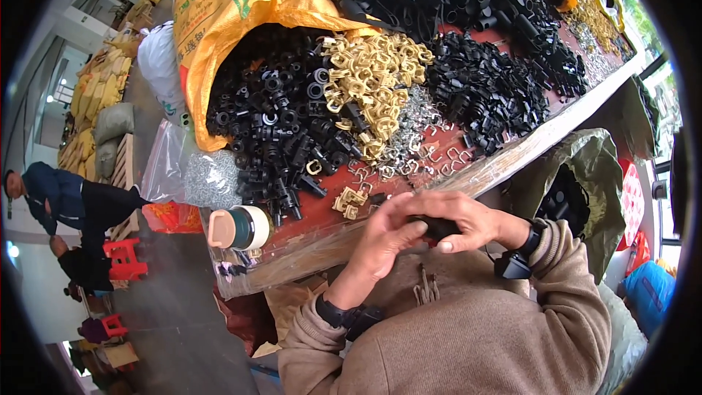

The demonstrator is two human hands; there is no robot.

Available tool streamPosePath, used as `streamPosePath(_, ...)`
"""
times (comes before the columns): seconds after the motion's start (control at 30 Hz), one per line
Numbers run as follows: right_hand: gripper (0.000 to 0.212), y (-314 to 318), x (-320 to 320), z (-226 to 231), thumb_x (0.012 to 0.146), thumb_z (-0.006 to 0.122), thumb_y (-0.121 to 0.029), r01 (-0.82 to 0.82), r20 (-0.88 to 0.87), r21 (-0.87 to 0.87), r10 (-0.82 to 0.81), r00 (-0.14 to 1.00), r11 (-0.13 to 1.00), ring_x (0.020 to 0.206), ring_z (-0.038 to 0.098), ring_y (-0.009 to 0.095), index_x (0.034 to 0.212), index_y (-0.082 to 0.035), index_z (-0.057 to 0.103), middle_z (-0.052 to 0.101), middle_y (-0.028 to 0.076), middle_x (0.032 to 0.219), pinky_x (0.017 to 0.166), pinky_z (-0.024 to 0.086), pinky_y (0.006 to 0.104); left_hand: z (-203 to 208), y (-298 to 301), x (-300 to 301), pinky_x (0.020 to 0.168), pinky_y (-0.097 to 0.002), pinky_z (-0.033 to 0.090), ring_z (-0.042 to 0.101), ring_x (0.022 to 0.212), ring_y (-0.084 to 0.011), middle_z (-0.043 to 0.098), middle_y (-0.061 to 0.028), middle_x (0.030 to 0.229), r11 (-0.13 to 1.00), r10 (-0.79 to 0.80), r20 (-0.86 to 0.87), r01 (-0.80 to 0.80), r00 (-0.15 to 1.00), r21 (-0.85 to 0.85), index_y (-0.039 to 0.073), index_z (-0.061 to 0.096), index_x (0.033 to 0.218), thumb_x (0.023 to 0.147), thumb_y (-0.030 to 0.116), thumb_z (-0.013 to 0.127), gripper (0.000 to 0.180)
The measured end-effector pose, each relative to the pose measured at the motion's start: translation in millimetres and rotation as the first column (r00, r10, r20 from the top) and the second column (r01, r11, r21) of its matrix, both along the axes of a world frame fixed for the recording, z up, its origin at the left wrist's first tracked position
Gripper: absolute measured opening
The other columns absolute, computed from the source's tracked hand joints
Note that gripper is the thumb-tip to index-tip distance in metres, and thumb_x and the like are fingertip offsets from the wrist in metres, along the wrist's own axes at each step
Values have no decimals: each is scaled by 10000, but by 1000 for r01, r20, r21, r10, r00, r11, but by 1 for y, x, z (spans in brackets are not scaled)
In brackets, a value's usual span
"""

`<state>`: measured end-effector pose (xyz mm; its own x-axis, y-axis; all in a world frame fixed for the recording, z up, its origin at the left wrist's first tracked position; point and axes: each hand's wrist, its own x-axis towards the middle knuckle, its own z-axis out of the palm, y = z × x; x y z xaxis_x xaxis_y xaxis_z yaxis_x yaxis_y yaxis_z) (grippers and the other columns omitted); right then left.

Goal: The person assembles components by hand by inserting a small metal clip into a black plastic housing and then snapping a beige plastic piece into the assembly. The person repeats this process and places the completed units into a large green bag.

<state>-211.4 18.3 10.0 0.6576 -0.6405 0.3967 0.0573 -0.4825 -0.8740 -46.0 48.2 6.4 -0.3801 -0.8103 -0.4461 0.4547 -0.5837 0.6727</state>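
Note:
Both hands meet above the table's near edge, around a small black plastic part (440,227) that shows only partly between them. My left hand (386,238) curls about its left side, thumb pointing right. My right hand (461,213) arches over it from the right, and its fingers overlap the left fingertips. Just beyond the hands lie a few tan plastic clips (350,202). Farther out are a heap of tan clips (376,77), a heap of black fittings (274,121) and bent silver metal pieces (420,128).
A cup (241,227) with a peach lid stands at the table's left corner, beside a clear bag of small metal pieces (212,178). An orange woven sack (212,36) spills fittings. An open green sack (585,175) stands at right. People and red stools (126,257) are far left.

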Motion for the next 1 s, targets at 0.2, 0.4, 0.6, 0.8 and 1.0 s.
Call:
streamPosePath(0.2, 553, 25, -113, 31, 698, 501, -472, 708, -238, -110, -710, 662, 697, 807, 531, 210, 936, 27, 528, 552, 124, 836, 721, 416, 304, 9, -5, 30, 696, -286, 465, 550, 843, -165, 546, -87, 994, 916, 49, 439, 135, 897, -378, 9, 449, 1119, 712, 115, 658, 470)
streamPosePath(0.4, 330, 95, -283, 12, 748, 554, -256, 831, -219, -556, -964, -151, -3, 804, 542, 224, 971, -14, 540, 565, 127, 854, 761, 400, 315, 23, -51, 60, 921, -486, 269, 267, 1175, -355, 376, -173, 1205, 542, 756, 618, 738, -218, -403, 30, 480, 1079, 689, 100, 601, 414)
streamPosePath(0.6, 324, 106, -281, -14, 732, 593, -207, 467, -379, -877, -761, -527, 114, 900, 514, 265, 1018, -71, 526, 557, 98, 929, 823, 352, 380, 0, -73, 65, 903, -522, 265, 229, 1189, -360, 339, -148, 1230, 565, 737, 559, 800, -379, -202, 22, 528, 978, 671, 61, 577, 313)
streamPosePath(0.8, 292, 36, -209, 4, 679, 630, -114, 503, -234, -854, -962, -141, 134, 921, 480, 290, 954, -51, 551, 539, 112, 930, 786, 381, 367, -11, -86, 69, 897, -498, 285, 283, 1163, -340, 424, -121, 1134, 526, 780, 526, 810, -339, -258, 9, 553, 838, 650, 66, 581, 198)
streamPosePath(1.0, 208, -25, -54, -6, 596, 610, -40, 322, -361, -620, -625, 692, 715, 742, 487, 235, 799, -69, 573, 498, 76, 786, 681, 390, 337, -18, -89, 73, 841, -431, 344, 396, 1063, -291, 475, -97, 1026, 609, 642, 643, 787, -417, -98, 17, 560, 852, 663, 82, 575, 200)
